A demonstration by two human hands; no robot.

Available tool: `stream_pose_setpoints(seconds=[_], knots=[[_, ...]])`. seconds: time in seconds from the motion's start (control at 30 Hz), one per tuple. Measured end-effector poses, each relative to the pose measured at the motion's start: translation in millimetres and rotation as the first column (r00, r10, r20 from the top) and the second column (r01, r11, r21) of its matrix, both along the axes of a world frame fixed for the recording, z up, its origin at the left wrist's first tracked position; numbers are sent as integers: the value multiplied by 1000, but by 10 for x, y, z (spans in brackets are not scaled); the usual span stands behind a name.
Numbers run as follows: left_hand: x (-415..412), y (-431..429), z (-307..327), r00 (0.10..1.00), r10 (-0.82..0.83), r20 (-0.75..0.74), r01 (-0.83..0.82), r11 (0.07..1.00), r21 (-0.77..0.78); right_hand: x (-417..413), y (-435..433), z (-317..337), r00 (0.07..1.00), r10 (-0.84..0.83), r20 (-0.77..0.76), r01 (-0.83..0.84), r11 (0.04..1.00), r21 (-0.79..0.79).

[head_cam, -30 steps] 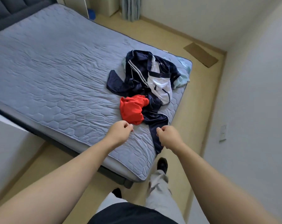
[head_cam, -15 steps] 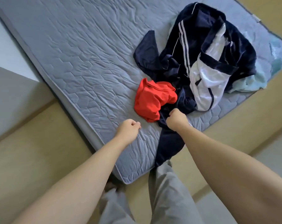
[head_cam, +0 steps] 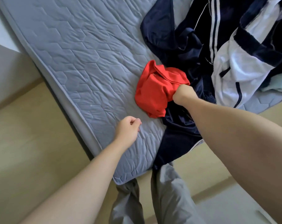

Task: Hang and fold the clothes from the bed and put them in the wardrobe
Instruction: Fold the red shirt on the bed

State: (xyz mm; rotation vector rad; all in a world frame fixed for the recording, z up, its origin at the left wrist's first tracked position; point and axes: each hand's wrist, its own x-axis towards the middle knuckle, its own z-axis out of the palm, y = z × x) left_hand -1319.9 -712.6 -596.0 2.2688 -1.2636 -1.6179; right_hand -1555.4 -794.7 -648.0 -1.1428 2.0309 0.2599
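A crumpled red garment (head_cam: pixel 155 91) lies on the grey quilted mattress (head_cam: pixel 82 50) near its corner. My right hand (head_cam: pixel 183 95) grips the red garment's right edge, fingers buried in the cloth. Beside and under it spreads a navy jacket with white stripes (head_cam: pixel 182 46), one dark part (head_cam: pixel 177 143) hanging over the mattress edge. A white garment with navy trim (head_cam: pixel 239 68) lies on the pile at the right, and a pale teal cloth (head_cam: pixel 279 84) peeks out beyond it. My left hand (head_cam: pixel 128 129) hovers over the mattress edge, fingers curled, holding nothing.
The mattress corner (head_cam: pixel 119 180) points at my legs in grey trousers (head_cam: pixel 161 198). Beige floor (head_cam: pixel 31 143) lies left of the bed and a white wall (head_cam: pixel 1 29) rises at the upper left. The left half of the mattress bears no clothes.
I have stepped closer and bent over the bed. My right hand moved forward from the dark garment and took hold of the red one. My left hand stayed curled over the mattress edge.
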Motion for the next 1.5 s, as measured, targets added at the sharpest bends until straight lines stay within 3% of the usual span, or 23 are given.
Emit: stream_pose_setpoints(seconds=[0.1,0.23,0.27,0.33,0.43,0.53,0.6,0.67,0.73,0.8,0.87,0.93,1.0,1.2,1.5], knots=[[82,65,63,1000,-14,2,14,1000,19,267,36,224,999,12,46,-11,1000,-6],[245,-18,419,998,-51,49,50,999,3,750,295,909,956,245,-164,-274,944,-186],[305,-45,538,998,-37,51,37,999,4,872,385,1118,958,250,-142,-278,934,-226],[423,-107,783,998,18,52,-19,1000,13,1073,539,1498,983,176,46,-157,951,-267],[611,-123,1142,998,69,13,-70,995,66,1290,743,2046,951,53,304,45,950,-308],[820,-96,1456,1000,12,21,-14,996,86,1432,879,2561,826,-188,531,358,903,-238],[1018,-91,1654,986,-87,142,80,995,54,1549,925,2871,699,-301,649,488,863,-126],[1215,-101,1878,967,-83,242,97,994,-47,1637,959,3154,610,-343,714,527,849,-42],[1409,-103,2104,980,-63,187,92,984,-152,1724,992,3374,627,-220,747,440,892,-107],[1590,-76,2314,970,-233,65,239,965,-110,1817,1033,3569,716,-28,698,293,919,-264],[1726,3,2519,905,-426,1,426,905,2,1908,1091,3688,822,142,551,169,864,-475],[1850,70,2680,923,-366,-123,370,929,14,1998,1141,3768,898,191,398,130,748,-651],[1976,157,2801,936,-269,-225,265,963,-49,2076,1174,3845,931,154,332,146,676,-723],[2249,297,3216,929,-164,-332,79,963,-256,2032,1277,3952,980,123,155,39,649,-760],[1850,170,3935,902,-89,-423,-155,846,-510,1942,1437,4169,995,84,45,-41,808,-588]])
